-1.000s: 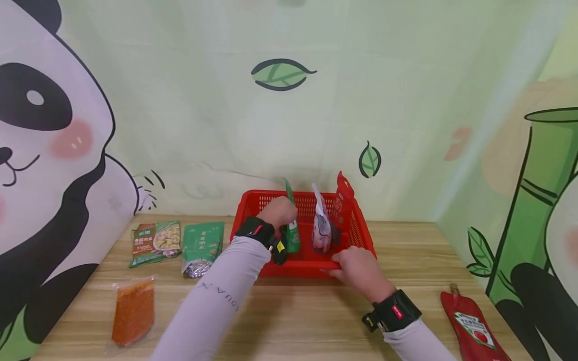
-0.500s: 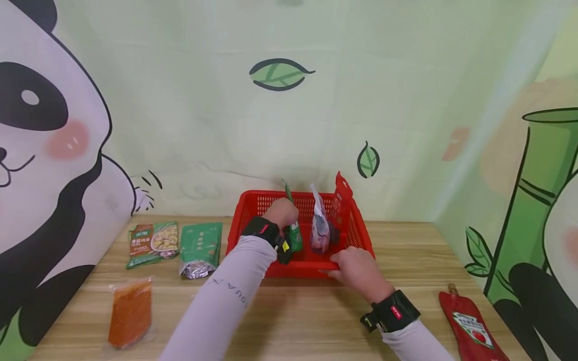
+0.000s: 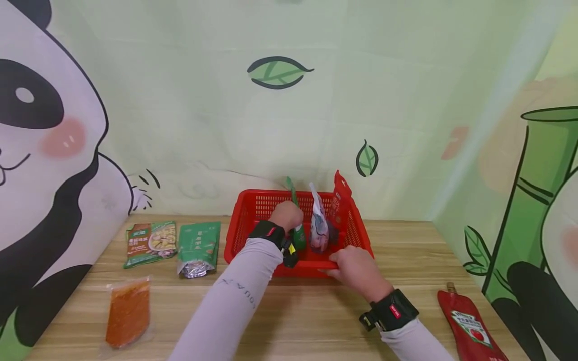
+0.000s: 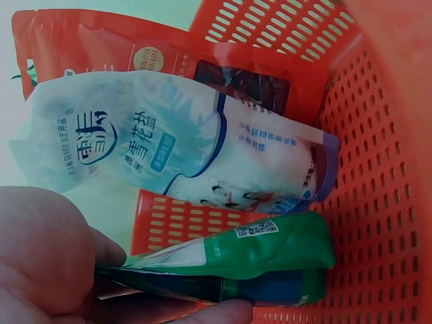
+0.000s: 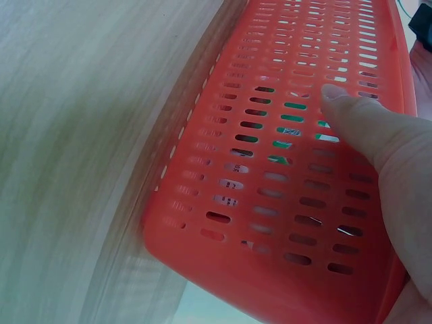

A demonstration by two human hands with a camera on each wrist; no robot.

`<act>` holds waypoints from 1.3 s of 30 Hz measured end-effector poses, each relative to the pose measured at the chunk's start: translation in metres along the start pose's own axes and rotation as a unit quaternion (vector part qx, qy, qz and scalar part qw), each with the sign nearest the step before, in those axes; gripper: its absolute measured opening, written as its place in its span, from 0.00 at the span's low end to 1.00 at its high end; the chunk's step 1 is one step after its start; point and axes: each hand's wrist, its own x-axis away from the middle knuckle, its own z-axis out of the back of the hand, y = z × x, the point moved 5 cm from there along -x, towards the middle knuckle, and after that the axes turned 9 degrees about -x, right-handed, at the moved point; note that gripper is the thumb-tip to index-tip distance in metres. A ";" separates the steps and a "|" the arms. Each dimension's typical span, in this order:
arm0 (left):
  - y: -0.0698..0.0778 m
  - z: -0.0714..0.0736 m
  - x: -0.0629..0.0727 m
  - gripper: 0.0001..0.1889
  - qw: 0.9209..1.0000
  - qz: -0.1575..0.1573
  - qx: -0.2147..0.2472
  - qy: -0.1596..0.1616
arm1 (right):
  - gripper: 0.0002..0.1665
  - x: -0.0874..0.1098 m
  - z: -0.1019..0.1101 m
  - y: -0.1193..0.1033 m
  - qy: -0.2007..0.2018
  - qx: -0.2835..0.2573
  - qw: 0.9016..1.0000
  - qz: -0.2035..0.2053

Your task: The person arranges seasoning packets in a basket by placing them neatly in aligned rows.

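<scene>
My left hand [image 3: 287, 215] reaches into the red plastic basket [image 3: 257, 271] and holds a green food pouch [image 4: 283, 246] by its upper end, thumb on one side and fingers on the other. The pouch stands on edge inside the basket. Beside it, to the right, is an upright white-and-blue salt bag [image 4: 162, 138], with a red pouch [image 3: 339, 203] with a clear window behind it. My right hand [image 3: 358, 271] grips the basket's front rim near its right corner; in the right wrist view its thumb [image 5: 351, 115] lies along the slotted outer wall.
Left of the basket lie a green pouch with a silver bottom [image 3: 198, 249] and a seasoning packet [image 3: 150, 243]. Nearer on the left is a clear bag of orange-red sauce [image 3: 128, 313]. A red ketchup pouch [image 3: 471, 326] lies at the right edge. A printed curtain [image 3: 207, 125] hangs behind.
My left hand has shifted slightly right inside the basket with the green pouch, toward the salt bag. My right hand keeps its grip on the rim.
</scene>
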 end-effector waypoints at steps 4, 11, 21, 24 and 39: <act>0.001 -0.002 -0.001 0.15 1.000 -0.012 -0.009 0.012 | 0.12 -0.001 0.000 -0.001 -0.003 0.002 1.000 -0.001; 0.002 -0.008 0.002 0.15 0.999 -0.038 -0.009 0.013 | 0.13 -0.003 -0.002 -0.003 -0.005 0.007 1.000 -0.003; 0.004 -0.019 0.006 0.14 0.997 -0.057 0.025 -0.050 | 0.15 -0.001 -0.001 -0.002 0.009 0.017 1.000 0.002; 0.005 -0.024 0.007 0.11 0.993 -0.062 0.059 -0.082 | 0.16 -0.001 -0.001 -0.002 0.013 0.021 1.000 0.005; 0.015 -0.034 0.025 0.10 0.982 -0.089 0.107 -0.128 | 0.18 0.000 0.000 -0.003 0.016 0.028 0.999 0.007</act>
